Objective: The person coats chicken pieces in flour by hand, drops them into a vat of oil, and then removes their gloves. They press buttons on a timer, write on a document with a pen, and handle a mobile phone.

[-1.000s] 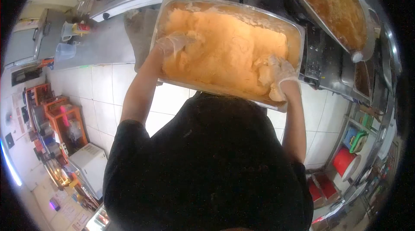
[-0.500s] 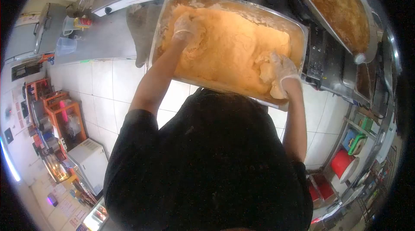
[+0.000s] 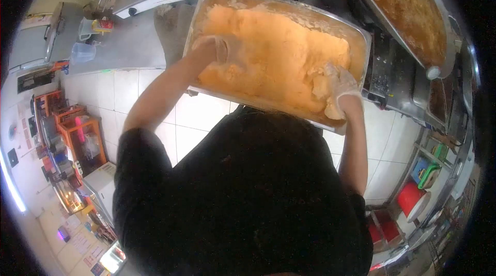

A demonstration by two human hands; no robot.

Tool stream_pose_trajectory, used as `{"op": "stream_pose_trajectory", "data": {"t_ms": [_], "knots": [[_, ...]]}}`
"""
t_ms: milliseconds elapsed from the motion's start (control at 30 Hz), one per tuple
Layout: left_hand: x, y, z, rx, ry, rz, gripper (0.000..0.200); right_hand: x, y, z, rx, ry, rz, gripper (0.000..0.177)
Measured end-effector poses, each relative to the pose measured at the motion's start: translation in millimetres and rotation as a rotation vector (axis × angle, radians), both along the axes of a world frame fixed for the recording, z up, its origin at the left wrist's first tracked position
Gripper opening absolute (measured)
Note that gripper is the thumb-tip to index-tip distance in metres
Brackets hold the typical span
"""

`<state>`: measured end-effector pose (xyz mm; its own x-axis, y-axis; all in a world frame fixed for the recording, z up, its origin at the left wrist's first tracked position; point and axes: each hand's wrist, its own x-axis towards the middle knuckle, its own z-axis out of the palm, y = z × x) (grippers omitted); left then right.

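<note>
- My left hand, over soft orange mixture in the rectangular metal tray's left part: grip unclear.
- My right hand cups some, tray's right.

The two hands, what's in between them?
Just the orange mixture in the metal pan, all the way from the left hand to the right hand, in the head view.

I see my left gloved hand, blurred, at the orange mixture in the metal tray. My right gloved hand cups a clump.
</note>
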<state>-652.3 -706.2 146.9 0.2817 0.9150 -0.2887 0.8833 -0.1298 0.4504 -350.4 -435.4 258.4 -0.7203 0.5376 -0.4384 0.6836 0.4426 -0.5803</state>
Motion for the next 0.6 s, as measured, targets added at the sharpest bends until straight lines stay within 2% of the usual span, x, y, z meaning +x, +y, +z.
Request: {"op": "stream_pose_trajectory", "data": {"t_ms": [100, 267, 367, 500, 567, 600], "knots": [[44, -10, -7, -0.341, 0.095, 0.11, 0.047, 1, 2, -7, 0.023, -0.016, -0.007, 0.075], [64, -20, -30, -0.389, 0.134, 0.175, 0.048, 3, 1, -5, 0.004, -0.032, -0.037, 0.072], [52, -30, -37, -0.366, 0.062, 0.292, 0.049, 3, 0, -4, -0.008, -0.023, -0.053, 0.069], [15, -42, -52, -0.213, -0.267, 0.621, 0.051, 1, -1, 2, -0.018, -0.043, -0.049, 0.065], [-10, -39, -77, 0.029, -0.488, 0.761, 0.052, 2, 4, -10, -0.01, -0.027, -0.04, 0.064], [-16, -30, -77, 0.231, -0.607, 0.795, 0.052, 1, 4, -13, -0.003, -0.012, -0.028, 0.063]]}}
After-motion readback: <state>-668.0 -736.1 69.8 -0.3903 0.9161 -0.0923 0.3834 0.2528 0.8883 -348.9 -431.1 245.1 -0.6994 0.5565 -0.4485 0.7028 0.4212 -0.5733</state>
